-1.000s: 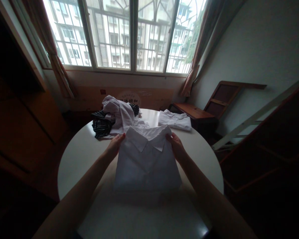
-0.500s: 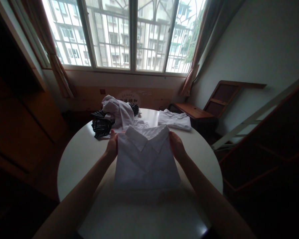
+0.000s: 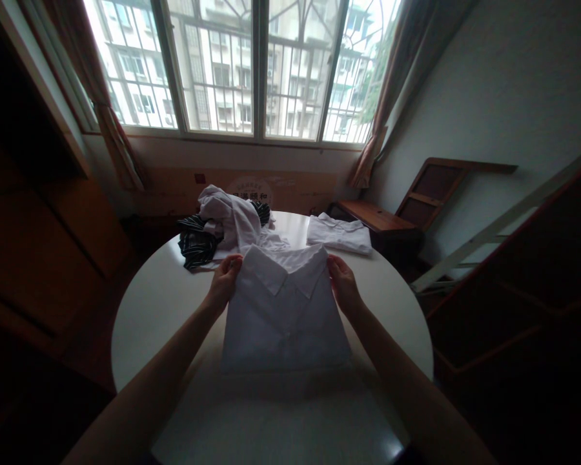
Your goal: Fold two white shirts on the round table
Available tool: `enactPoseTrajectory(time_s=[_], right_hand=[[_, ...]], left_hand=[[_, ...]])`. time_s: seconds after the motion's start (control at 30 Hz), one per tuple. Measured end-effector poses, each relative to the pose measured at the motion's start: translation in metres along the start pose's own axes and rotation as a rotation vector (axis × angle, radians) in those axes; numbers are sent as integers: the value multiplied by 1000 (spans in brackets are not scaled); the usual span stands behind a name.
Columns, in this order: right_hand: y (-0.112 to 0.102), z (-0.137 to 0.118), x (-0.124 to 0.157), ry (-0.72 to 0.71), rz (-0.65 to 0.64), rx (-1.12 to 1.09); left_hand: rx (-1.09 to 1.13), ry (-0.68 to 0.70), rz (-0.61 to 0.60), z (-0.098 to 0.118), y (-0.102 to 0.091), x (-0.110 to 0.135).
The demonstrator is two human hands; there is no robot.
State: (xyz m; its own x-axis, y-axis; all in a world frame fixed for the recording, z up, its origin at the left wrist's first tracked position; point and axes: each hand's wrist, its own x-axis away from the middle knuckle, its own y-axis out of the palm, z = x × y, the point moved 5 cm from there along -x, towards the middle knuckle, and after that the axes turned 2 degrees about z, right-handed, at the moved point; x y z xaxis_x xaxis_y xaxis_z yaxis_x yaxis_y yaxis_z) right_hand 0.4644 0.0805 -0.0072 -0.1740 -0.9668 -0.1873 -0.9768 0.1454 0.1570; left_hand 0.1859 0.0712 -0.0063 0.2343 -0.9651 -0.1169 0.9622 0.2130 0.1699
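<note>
A white collared shirt (image 3: 286, 329), folded into a neat rectangle, lies in front of me with its collar pointing away. My left hand (image 3: 225, 281) pinches the shirt's upper left corner beside the collar, fingers closed. At the opposite shoulder, my right hand (image 3: 343, 283) grips the upper right edge close to the other collar point. Some of the fingers of both hands are hidden at or under the cloth. The shirt rests on a round white table (image 3: 159, 323).
Behind my left hand is a crumpled pile of clothes (image 3: 232, 216), pale with a black striped piece (image 3: 196, 244). Another folded white shirt (image 3: 339, 232) lies at the table's far right. Beyond stand a wooden chair (image 3: 387, 216) and a window (image 3: 256, 71).
My left hand has shifted slightly right and its fingers have closed on the shirt's left corner. My right hand and the folded shirt stay nearly in place.
</note>
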Motion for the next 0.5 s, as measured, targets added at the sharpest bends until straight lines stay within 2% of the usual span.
enactPoseTrajectory(time_s=[0.2, 0.4, 0.5], right_hand=[[-6, -10, -2, -52, 74, -53], [-12, 25, -10, 245, -48, 140], [-11, 39, -13, 252, -96, 181]], left_hand=[[-5, -6, 13, -8, -2, -6], [-109, -165, -7, -34, -8, -11], [-113, -192, -21, -41, -9, -13]])
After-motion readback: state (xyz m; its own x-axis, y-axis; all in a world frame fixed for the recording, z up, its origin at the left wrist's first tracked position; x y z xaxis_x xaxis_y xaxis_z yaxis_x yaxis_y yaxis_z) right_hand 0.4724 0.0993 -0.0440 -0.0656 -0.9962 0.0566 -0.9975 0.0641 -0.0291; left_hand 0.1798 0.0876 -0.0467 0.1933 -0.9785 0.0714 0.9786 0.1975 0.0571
